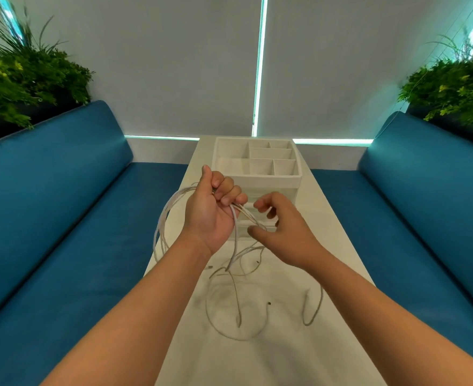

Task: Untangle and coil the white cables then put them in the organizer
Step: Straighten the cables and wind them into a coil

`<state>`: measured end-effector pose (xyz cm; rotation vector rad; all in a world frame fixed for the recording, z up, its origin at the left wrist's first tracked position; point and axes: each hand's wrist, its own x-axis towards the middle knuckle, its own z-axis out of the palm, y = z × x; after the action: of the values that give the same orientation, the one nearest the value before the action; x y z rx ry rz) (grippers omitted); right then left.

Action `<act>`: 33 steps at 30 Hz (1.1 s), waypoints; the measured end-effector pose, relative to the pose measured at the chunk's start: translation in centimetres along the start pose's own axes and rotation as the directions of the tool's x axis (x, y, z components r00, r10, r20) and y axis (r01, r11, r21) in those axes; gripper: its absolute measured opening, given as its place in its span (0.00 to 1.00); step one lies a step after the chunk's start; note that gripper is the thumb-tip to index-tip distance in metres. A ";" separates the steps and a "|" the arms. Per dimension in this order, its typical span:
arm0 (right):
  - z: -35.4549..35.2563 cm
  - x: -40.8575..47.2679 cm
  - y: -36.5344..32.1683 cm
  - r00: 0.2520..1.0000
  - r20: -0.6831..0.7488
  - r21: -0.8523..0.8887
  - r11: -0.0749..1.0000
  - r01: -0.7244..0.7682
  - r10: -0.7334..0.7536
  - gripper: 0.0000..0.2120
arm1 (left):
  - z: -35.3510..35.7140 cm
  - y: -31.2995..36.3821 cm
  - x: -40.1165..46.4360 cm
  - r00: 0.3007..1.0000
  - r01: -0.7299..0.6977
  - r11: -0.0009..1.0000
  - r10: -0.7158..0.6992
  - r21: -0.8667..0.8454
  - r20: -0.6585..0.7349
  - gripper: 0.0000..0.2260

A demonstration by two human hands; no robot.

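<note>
Cables, thin and white (161, 227), partly gathered into a loose coil of several loops held up above the near half of the long white bench (338, 246). Coil hangs out toward 9 o'clock of the left hand (211, 211), past the bench's left edge. Left hand is palm-up, fingers (231, 192) curled tight around the bundled strands, thumb raised toward 12 o'clock. From that grip several strands fan out toward 3 o'clock and drop to the bench.

Right hand (281, 232) sits just beside the left, at its 4 o'clock, back of hand to the camera. Its fingers are loosely curled and spread over the fanned strands; whether any fingertip actually pinches a strand cannot be told.

Remaining cable lies slack on the bench at 6 o'clock of the hands: one wide open loop (224, 316), a loose end with a small dark plug (269, 303), and another strand curving off toward 4 o'clock.

White plastic organizer with divided open-top compartments and drawer fronts (260, 165) stands on the bench at 12 o'clock, directly behind the hands. No cable visible in its compartments.

Blue cushioned seats (62, 218) flank the bench at 9 and 3 o'clock. Green leafy plants (23, 76) sit behind both backrests. Pale roller blinds (174, 65) fill the 12 o'clock wall.
</note>
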<state>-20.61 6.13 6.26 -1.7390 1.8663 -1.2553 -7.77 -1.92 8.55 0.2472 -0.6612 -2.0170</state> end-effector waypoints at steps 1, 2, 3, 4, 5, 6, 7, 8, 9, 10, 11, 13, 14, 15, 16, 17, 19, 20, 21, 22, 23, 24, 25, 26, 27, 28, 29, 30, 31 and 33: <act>0.3 -0.2 -0.7 0.994 -0.099 0.055 0.998 0.039 -0.033 0.14 | 0.0 -0.1 0.0 1.000 -0.010 1.000 0.010 0.011 -0.005 0.21; 0.5 -0.4 -1.3 0.985 -0.166 0.122 0.991 0.057 -0.036 0.12 | 0.0 -0.2 0.1 1.000 -0.019 1.000 0.020 0.019 -0.011 0.21; 0.7 -0.5 -2.0 0.983 -0.184 0.195 0.979 0.053 -0.017 0.10 | -0.1 -0.3 0.2 0.999 -0.029 0.999 0.029 0.025 -0.017 0.21; 0.9 -0.7 -2.4 0.989 -0.147 0.271 0.962 0.029 0.012 0.09 | -0.1 -0.4 0.4 0.999 -0.038 0.999 0.039 0.029 -0.026 0.21; 1.1 -0.9 -2.8 0.997 -0.066 0.335 0.942 -0.016 0.040 0.07 | -0.2 -0.4 0.5 0.998 -0.047 0.998 0.048 0.029 -0.036 0.22; 1.5 -1.1 -2.8 0.997 0.035 0.373 0.924 -0.079 0.071 0.10 | -0.3 -0.4 0.6 0.997 -0.055 0.998 0.056 0.027 -0.046 0.22; 1.8 -1.4 -2.5 0.985 0.142 0.387 0.910 -0.150 0.102 0.13 | -0.4 -0.3 0.7 0.997 -0.059 0.998 0.061 0.023 -0.052 0.22; 2.2 -1.6 -2.1 0.964 0.234 0.388 0.897 -0.213 0.128 0.15 | -0.4 -0.1 0.8 0.997 -0.061 0.998 0.062 0.022 -0.052 0.22; 2.5 -1.9 -1.7 0.943 0.299 0.393 0.882 -0.259 0.143 0.13 | -0.5 0.1 0.8 0.997 -0.060 0.998 0.061 0.024 -0.046 0.22; 2.6 -2.0 -1.2 0.930 0.335 0.407 0.867 -0.287 0.150 0.10 | -0.6 0.4 0.8 0.997 -0.058 0.998 0.059 0.030 -0.039 0.22; 2.5 -2.1 -0.8 0.928 0.343 0.427 0.855 -0.294 0.147 0.06 | -0.8 0.6 0.8 0.998 -0.056 0.998 0.058 0.037 -0.035 0.22; 2.1 -1.8 -0.2 0.940 0.308 0.457 0.843 -0.283 0.148 0.01 | -1.2 1.1 0.8 0.998 -0.053 0.997 0.055 0.047 -0.029 0.22; 1.7 -1.5 -0.1 0.946 0.277 0.458 0.842 -0.284 0.168 0.04 | -1.4 1.3 0.8 0.998 -0.049 0.998 0.050 0.049 -0.028 0.22; 1.2 -1.2 0.0 0.952 0.245 0.453 0.847 -0.279 0.183 0.05 | -1.5 1.5 0.7 0.999 -0.043 0.998 0.044 0.048 -0.025 0.22; 0.9 -0.8 0.2 0.961 0.212 0.424 0.870 -0.253 0.177 0.06 | -1.6 1.6 0.7 0.999 -0.036 0.998 0.037 0.047 -0.023 0.22; 0.6 -0.5 0.5 0.970 0.185 0.372 0.903 -0.215 0.155 0.05 | -1.7 1.7 0.7 0.999 -0.029 0.998 0.030 0.048 -0.021 0.22; 0.2 0.0 1.0 0.984 0.155 0.266 0.955 -0.129 0.090 0.05 | -1.7 1.9 0.7 1.000 -0.018 0.998 0.019 0.058 -0.018 0.22; 0.1 0.1 1.2 0.988 0.137 0.250 0.963 -0.104 0.071 0.05 | -1.7 1.8 0.7 1.000 -0.014 0.998 0.016 0.061 -0.020 0.22; 0.1 0.2 1.3 0.992 0.111 0.261 0.961 -0.089 0.062 0.04 | -1.6 1.8 0.7 1.000 -0.011 0.998 0.012 0.060 -0.022 0.22; 0.1 0.3 1.5 0.994 0.091 0.273 0.959 -0.080 0.057 0.04 | -1.7 1.7 0.7 1.000 -0.008 0.999 0.009 0.054 -0.024 0.22; 0.1 0.3 1.6 0.994 0.092 0.284 0.956 -0.079 0.054 0.04 | -1.7 1.7 0.7 1.000 -0.007 0.999 0.008 0.041 -0.024 0.22; 0.1 0.3 1.8 0.992 0.111 0.284 0.955 -0.085 0.055 0.04 | -1.7 1.7 0.7 1.000 -0.008 1.000 0.009 0.025 -0.021 0.23; 0.2 0.2 2.2 0.987 0.149 0.275 0.956 -0.101 0.061 0.04 | -1.7 1.8 0.7 1.000 -0.011 1.000 0.011 0.007 -0.015 0.23; 0.4 0.1 2.5 0.978 0.193 0.254 0.959 -0.126 0.078 0.04 | -1.7 1.9 0.8 1.000 -0.014 1.000 0.014 -0.008 -0.007 0.23; 0.7 -0.1 2.9 0.967 0.229 0.224 0.960 -0.166 0.113 0.05 | -1.7 2.1 0.8 1.000 -0.017 1.000 0.017 -0.015 -0.001 0.23; 0.9 -0.3 3.2 0.958 0.246 0.201 0.959 -0.202 0.150 0.08 | -1.6 2.2 0.8 1.000 -0.018 1.000 0.018 -0.015 0.003 0.23; 1.0 -0.5 3.3 0.954 0.241 0.198 0.954 -0.225 0.175 0.10 | -1.5 2.2 0.9 1.000 -0.017 1.000 0.017 -0.011 0.006 0.23; 1.1 -0.6 3.4 0.959 0.216 0.224 0.946 -0.234 0.186 0.11 | -1.4 2.2 0.8 1.000 -0.015 1.000 0.015 -0.007 0.007 0.23; 1.2 -0.7 3.3 0.968 0.174 0.257 0.940 -0.223 0.182 0.09 | -1.4 2.1 0.8 1.000 -0.011 1.000 0.011 -0.004 0.006 0.22; 1.1 -0.7 2.8 0.983 0.117 0.250 0.953 -0.170 0.145 0.11 | -1.3 1.8 0.7 1.000 0.001 1.000 -0.001 0.001 -0.002 0.22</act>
<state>-21.47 6.01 3.27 -1.4578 1.6644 -1.2644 -6.23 -3.67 8.48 0.2504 -0.6606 -2.0173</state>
